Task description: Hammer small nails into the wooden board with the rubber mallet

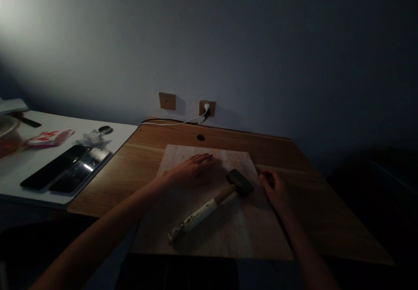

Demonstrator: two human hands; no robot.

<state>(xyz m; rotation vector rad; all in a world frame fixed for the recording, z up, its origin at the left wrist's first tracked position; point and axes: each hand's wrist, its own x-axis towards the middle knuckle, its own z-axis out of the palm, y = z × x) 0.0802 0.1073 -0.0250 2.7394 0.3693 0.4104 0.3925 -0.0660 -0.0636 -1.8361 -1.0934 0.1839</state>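
Note:
A pale wooden board (pixel 228 233) lies on a brown wooden desk (pixel 303 203). On the board rests a mallet (pixel 209 209) with a dark head and a worn whitish handle, its head pointing up and to the right. My left hand (pixel 192 170) lies flat on the board just left of the mallet head, fingers stretched out. My right hand (pixel 274 187) sits at the board's right edge, fingers curled in; the dim light hides whether anything is in them.
A white table (pixel 19 168) at left carries two dark phones (pixel 67 170), a red and white packet (pixel 48 137) and crumpled wrap. On the wall are two sockets, one with a white charger (pixel 207 107) and cable. The room is dim.

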